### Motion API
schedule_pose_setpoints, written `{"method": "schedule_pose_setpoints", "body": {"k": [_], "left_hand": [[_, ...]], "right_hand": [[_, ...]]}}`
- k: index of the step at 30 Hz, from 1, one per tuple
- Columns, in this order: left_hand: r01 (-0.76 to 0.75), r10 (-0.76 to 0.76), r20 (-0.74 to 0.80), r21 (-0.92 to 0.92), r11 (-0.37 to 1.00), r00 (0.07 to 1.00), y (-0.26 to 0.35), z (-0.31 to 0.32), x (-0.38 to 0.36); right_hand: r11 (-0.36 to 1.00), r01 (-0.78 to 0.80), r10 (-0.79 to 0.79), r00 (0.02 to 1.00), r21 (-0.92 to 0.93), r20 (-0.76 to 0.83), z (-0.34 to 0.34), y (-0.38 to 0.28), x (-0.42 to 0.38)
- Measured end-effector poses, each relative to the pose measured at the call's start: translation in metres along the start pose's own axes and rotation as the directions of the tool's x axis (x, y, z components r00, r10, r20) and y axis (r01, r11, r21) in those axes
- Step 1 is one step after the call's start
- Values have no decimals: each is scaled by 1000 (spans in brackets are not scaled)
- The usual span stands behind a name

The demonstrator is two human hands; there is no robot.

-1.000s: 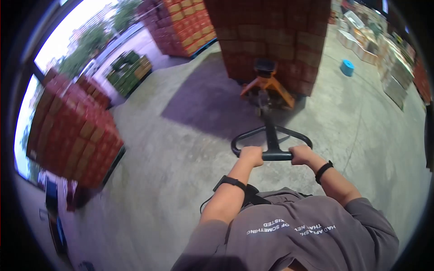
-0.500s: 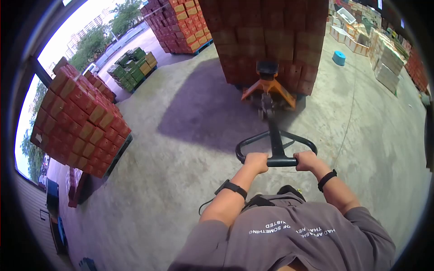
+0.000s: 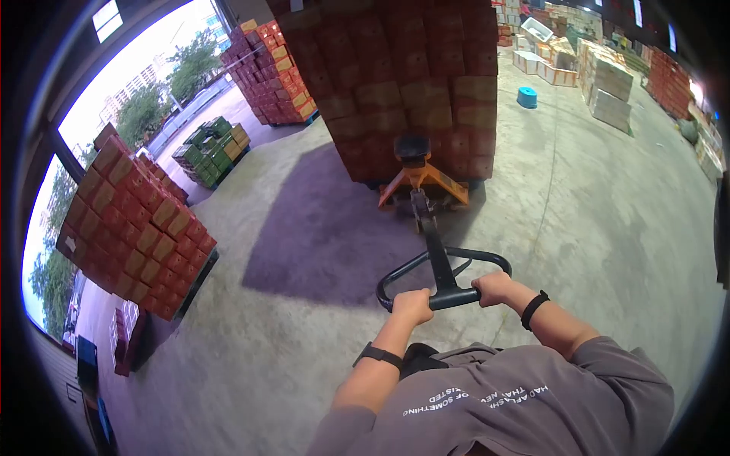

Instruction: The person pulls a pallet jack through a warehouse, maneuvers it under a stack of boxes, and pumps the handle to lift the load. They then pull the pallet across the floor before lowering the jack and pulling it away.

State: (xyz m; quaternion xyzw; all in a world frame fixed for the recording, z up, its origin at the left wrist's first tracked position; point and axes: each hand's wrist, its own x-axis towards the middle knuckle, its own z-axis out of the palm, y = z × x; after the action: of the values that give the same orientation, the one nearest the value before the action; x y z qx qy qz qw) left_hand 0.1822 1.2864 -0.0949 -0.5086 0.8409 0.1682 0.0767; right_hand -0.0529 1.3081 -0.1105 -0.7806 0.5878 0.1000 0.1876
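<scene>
Both my hands grip the black loop handle (image 3: 455,297) of an orange pallet jack (image 3: 420,178). My left hand (image 3: 413,305) is closed around the handle's near-left corner, and my right hand (image 3: 493,289) is wrapped around its near-right corner. The handle slants toward me from the jack's base. Directly beyond the jack rises a tall stack of red and tan cartons (image 3: 411,91) on a pallet, its near side in shadow. The jack's forks are hidden beneath that load.
Another pallet of red cartons (image 3: 144,228) stands at left. Green crates (image 3: 213,152) and more stacked cartons (image 3: 270,72) are at the far left by the open doorway. On the right are a blue stool-like object (image 3: 527,97), white foam boxes (image 3: 555,72) and a pale stack (image 3: 606,87).
The view has tilted up and shifted right, so the jack, handle and load appear lower and further left. Both hands keep their hold on the handle.
</scene>
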Motion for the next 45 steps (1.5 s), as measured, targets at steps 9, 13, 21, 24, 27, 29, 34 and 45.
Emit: {"method": "schedule_pose_setpoints", "body": {"k": [9, 13, 21, 24, 27, 29, 34, 45], "left_hand": [[-61, 61, 19, 16, 998, 998, 2, 58, -142], [-73, 73, 22, 35, 997, 997, -12, 80, -200], [-71, 71, 5, 38, 997, 997, 20, 118, -313], [-52, 53, -26, 37, 998, 998, 45, 133, -355], [-40, 41, -18, 46, 998, 999, 70, 154, -395], [-27, 27, -16, 23, 999, 999, 85, 164, -424], [-59, 59, -26, 4, 998, 998, 100, 198, -489], [-112, 112, -52, -14, 994, 992, 92, 266, -630]], "right_hand": [[995, -89, 92, 994, 49, -53, 77, -98, -115], [994, -103, 105, 992, 36, -63, 105, -151, -155], [997, -77, 79, 994, 28, -80, 152, -197, -253], [999, -45, 48, 992, 24, -117, 170, -208, -298], [999, -45, 44, 996, -7, -72, 183, -216, -343], [999, -37, 36, 997, -13, -69, 198, -223, -371], [1000, -8, 7, 991, -7, -135, 238, -248, -425], [997, -52, 61, 980, 52, -188, 318, -349, -531]]}}
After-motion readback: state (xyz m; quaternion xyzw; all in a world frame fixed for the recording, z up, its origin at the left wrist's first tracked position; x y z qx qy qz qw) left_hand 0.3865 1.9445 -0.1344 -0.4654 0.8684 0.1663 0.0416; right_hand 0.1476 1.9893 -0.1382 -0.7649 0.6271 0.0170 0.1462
